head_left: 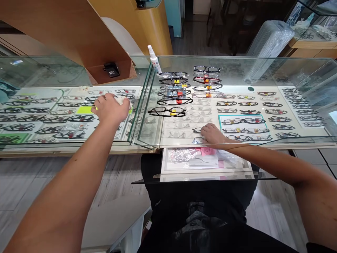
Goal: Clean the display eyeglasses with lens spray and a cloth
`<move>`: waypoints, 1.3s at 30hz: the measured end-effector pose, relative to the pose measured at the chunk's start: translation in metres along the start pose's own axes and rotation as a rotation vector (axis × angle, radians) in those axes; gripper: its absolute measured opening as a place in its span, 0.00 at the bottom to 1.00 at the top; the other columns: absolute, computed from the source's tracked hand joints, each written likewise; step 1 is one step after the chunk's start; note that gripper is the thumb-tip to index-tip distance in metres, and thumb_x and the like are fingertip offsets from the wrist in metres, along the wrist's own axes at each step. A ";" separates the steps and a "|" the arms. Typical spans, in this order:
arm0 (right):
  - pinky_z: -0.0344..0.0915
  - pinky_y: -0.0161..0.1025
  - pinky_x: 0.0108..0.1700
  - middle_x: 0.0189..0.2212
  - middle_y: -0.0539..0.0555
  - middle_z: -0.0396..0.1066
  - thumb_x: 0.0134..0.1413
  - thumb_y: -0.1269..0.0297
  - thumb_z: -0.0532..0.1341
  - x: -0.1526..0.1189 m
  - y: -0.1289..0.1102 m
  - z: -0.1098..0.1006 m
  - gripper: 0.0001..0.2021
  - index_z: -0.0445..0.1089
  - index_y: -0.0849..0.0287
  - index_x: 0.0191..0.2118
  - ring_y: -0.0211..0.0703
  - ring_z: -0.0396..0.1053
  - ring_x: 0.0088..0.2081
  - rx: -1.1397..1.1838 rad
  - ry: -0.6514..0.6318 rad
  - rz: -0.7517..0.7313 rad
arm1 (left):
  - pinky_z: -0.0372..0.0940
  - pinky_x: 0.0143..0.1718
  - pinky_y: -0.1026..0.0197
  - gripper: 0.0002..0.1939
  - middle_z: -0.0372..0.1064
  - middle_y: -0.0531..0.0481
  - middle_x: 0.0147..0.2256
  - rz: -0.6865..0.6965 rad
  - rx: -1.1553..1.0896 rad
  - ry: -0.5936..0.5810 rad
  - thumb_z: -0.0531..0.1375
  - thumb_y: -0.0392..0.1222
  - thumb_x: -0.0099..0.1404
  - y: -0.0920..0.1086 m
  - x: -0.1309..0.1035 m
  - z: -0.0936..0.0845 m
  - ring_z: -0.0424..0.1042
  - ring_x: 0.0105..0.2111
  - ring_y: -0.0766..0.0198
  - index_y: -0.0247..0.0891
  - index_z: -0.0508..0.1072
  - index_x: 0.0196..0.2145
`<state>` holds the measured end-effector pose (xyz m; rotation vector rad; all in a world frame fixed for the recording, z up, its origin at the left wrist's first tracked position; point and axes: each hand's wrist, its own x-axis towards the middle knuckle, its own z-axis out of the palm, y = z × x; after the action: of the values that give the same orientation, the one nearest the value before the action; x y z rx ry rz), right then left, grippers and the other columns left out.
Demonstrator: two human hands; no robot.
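Note:
My left hand point(112, 109) rests on the left glass countertop, its fingers curled around a crumpled white cloth point(120, 101). My right hand point(212, 133) lies near the front edge of the right glass case, fingers down and slightly apart, with no held object visible. Part of a dark pair of eyeglasses point(197, 130) shows beside its fingertips, and a second pair point(198, 140) lies just below. Whether the fingers touch these frames cannot be made out. Two columns of eyeglasses, including a black pair point(167, 112), stand on the right glass top between my hands.
A white spray bottle point(154, 59) stands at the back by the glass seam. A wooden panel point(86, 38) with a small black box point(111, 70) rises at back left. Several eyeglasses fill the cases below. A glass-fronted drawer point(206, 175) juts out over my lap.

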<state>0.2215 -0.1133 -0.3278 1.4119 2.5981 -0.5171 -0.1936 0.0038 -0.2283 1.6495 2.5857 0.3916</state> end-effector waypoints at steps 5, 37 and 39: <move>0.63 0.39 0.40 0.41 0.54 0.79 0.68 0.64 0.60 -0.021 -0.060 -0.028 0.05 0.73 0.55 0.44 0.46 0.74 0.40 0.186 -0.198 -0.197 | 0.52 0.73 0.28 0.39 0.60 0.23 0.73 0.001 -0.007 0.018 0.53 0.61 0.73 -0.001 -0.001 0.001 0.56 0.74 0.30 0.30 0.67 0.70; 0.59 0.71 0.70 0.69 0.66 0.71 0.76 0.58 0.55 -0.023 -0.011 -0.178 0.23 0.77 0.65 0.64 0.73 0.61 0.70 -0.050 0.503 -0.026 | 0.55 0.71 0.26 0.38 0.62 0.22 0.71 0.008 0.020 0.015 0.53 0.60 0.75 -0.002 0.003 0.004 0.59 0.73 0.28 0.28 0.67 0.71; 0.59 0.70 0.73 0.71 0.62 0.69 0.78 0.55 0.56 -0.052 -0.035 -0.190 0.23 0.74 0.59 0.67 0.69 0.60 0.72 0.088 0.483 -0.138 | 0.55 0.71 0.26 0.38 0.62 0.23 0.71 0.006 0.023 0.021 0.54 0.59 0.75 -0.002 0.003 0.004 0.59 0.72 0.28 0.28 0.67 0.71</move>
<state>0.2286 -0.1024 -0.1280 1.5532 3.1009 -0.3418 -0.1956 0.0068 -0.2324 1.6698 2.6106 0.3837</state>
